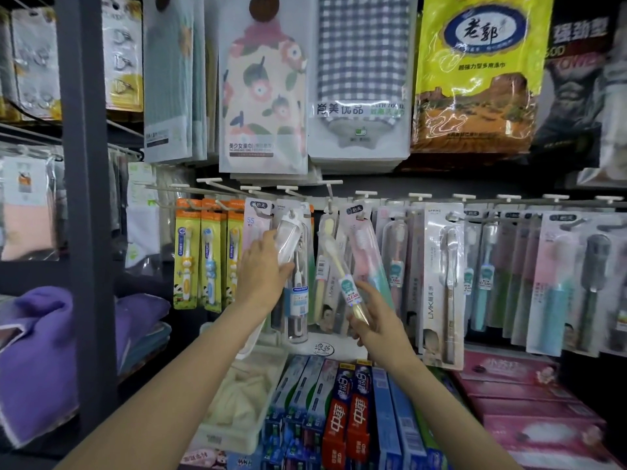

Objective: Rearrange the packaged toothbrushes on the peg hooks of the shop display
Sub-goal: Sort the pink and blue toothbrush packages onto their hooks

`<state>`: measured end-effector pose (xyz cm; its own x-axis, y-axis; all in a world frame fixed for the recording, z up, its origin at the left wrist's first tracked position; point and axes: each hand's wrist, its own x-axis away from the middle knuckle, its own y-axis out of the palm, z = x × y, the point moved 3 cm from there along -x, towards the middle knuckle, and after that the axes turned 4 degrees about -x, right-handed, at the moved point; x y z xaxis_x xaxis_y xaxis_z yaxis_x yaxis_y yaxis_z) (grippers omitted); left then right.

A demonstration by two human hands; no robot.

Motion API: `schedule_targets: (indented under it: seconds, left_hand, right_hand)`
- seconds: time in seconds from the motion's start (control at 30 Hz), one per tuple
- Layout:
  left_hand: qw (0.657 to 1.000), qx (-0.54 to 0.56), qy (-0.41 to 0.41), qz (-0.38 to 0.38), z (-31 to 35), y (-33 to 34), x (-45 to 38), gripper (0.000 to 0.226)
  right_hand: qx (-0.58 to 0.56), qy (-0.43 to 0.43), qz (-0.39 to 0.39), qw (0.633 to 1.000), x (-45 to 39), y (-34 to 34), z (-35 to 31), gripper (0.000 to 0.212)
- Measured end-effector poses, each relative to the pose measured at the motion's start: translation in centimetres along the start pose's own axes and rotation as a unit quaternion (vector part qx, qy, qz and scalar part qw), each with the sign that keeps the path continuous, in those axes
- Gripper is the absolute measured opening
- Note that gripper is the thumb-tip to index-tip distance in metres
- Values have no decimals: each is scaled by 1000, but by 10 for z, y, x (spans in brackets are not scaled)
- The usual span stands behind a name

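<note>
Above the peg hooks hang big packs: a flowered towel, a checked towel and a yellow bag. Under the hooks stand toothpaste boxes, with pink boxes to the right of them, and folded purple towels lie on a shelf at the far left, behind a dark post. The row of hanging packs is very crowded; orange child brushes are at its left end and a white LMK card and pastel packs at the right, so the packs overlap and hide each other. The left hand holds a clear case near its lower edge, fingers curled round it; the case hangs tilted at its hook, in front of a blue-labelled brush. The right hand pinches the bottom end of a yellow brush in a clear sleeve with a "CLEAN" label. This brush leans, its top close to a hook in the middle of the row, just beside a pink and green pack, and I cannot tell if it hangs on the hook
</note>
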<state>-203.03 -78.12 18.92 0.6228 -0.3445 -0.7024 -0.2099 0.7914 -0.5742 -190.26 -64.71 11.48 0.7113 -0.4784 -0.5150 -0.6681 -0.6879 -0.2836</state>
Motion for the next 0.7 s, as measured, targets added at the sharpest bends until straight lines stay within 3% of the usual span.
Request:
schedule_targets:
  seconds: [0.23, 0.43, 0.7]
  left_hand:
    - [1000, -10, -9, -5, 0, -3, 1, 58]
    - [999, -30, -8, -5, -1, -5, -1, 57]
    - [998, -62, -11, -10, -2, -8, 0, 59]
  right_hand:
    - [39, -34, 18, 998, -13, -6, -28, 51]
    - [-32, -14, 8, 999, -9, -1, -28, 56]
    - [-68, -55, 52, 995, 2, 28, -26, 51]
